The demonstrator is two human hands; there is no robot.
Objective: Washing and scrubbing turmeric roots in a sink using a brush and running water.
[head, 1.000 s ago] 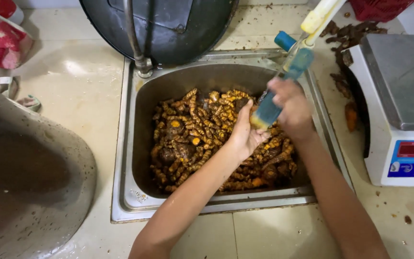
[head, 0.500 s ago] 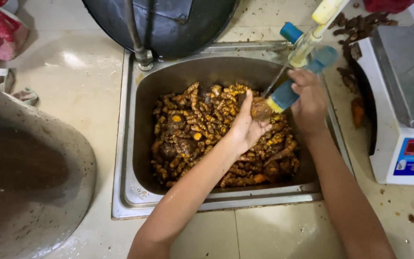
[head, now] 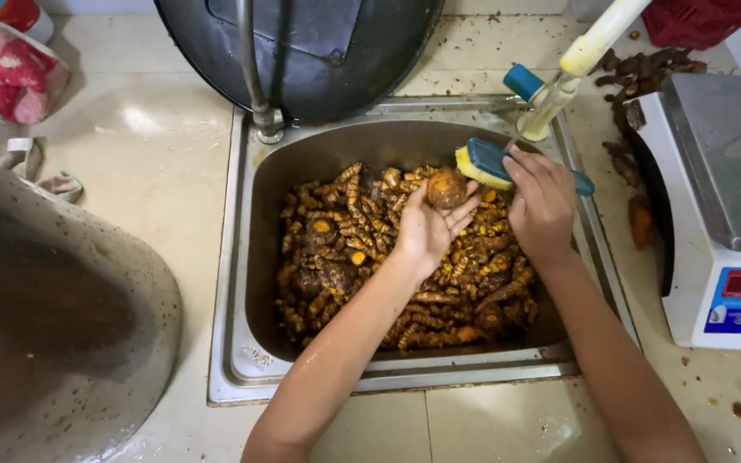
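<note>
A heap of roots (head: 362, 257) is held in the sink (head: 233, 283). A tap (head: 255, 77) is set behind its left corner, a scale (head: 722, 214) to its right, a large basin (head: 53, 317) to its left.

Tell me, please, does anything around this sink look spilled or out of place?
Yes. Dark root scraps lie scattered on the counter beside the scale, outside the sink, and brown specks dot the tiles. The hands' work looks orderly.
</note>
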